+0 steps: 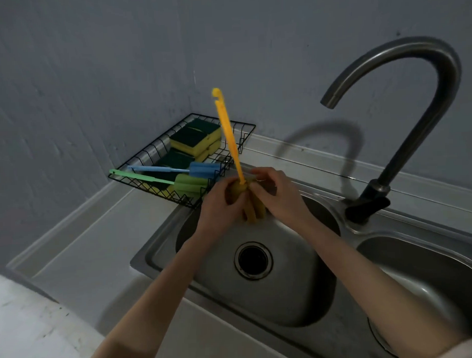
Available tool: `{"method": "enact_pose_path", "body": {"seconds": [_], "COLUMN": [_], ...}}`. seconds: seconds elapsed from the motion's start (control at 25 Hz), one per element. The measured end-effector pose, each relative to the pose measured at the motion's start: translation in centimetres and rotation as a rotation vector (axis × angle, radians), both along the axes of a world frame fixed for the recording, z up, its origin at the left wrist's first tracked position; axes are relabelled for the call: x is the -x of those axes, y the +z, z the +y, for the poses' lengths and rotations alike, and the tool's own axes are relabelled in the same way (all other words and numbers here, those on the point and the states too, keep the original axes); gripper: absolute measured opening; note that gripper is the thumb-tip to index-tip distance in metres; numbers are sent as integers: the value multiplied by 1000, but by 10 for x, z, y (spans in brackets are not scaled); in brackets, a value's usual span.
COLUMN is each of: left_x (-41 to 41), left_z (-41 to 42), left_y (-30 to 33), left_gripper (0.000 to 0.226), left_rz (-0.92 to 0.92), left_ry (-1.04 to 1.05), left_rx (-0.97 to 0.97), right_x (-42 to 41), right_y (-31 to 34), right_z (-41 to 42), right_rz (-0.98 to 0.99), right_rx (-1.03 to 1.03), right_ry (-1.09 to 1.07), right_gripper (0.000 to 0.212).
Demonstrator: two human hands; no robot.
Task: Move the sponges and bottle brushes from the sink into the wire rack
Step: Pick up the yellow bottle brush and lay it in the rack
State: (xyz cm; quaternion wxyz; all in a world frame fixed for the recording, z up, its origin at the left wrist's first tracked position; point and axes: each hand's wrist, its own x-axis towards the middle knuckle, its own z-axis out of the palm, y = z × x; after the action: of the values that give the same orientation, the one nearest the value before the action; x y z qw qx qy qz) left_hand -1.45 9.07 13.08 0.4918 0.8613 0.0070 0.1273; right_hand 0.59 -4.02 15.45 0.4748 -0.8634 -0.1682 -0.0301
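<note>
The steel sink (162, 251) takes up most of the view, its near basin empty down to the drain (253, 260), with the curved tap (403, 98) standing at its back rim. On the counter, just beside the sink's far left corner, sits the wire rack (138, 166), and it is nearly full: yellow-and-green sponges (194, 137) stacked at the far end, a blue bottle brush (175, 169) and a green bottle brush (160, 181) lying across the near end. Over the basin, both hands hold the yellow bottle brush (232, 141) upright, handle up and foam head down, probably so that squeezed water falls into the sink. The left hand (219, 203) has its fingers closed round the foam, and the right hand (275, 195) pinches it from the other side. This looks like the last piece to go in.
</note>
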Motion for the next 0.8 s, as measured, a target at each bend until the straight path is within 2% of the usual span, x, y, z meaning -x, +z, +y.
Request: {"method": "enact_pose_path", "body": {"seconds": [0.36, 0.6, 0.8], "left_x": [-52, -96, -137], "left_z": [46, 70, 90], "left_y": [10, 17, 18], "left_gripper": [34, 36, 39], "left_rz": [-2, 4, 48], "left_ry": [23, 97, 132], "left_rx": [144, 161, 100], "right_x": [-43, -99, -156], "right_y": [-8, 4, 16], "right_z": [32, 57, 83], "right_rz": [105, -26, -88], "right_rx": [109, 220, 288], "right_ry": [71, 11, 56], "right_gripper": [57, 48, 42]}}
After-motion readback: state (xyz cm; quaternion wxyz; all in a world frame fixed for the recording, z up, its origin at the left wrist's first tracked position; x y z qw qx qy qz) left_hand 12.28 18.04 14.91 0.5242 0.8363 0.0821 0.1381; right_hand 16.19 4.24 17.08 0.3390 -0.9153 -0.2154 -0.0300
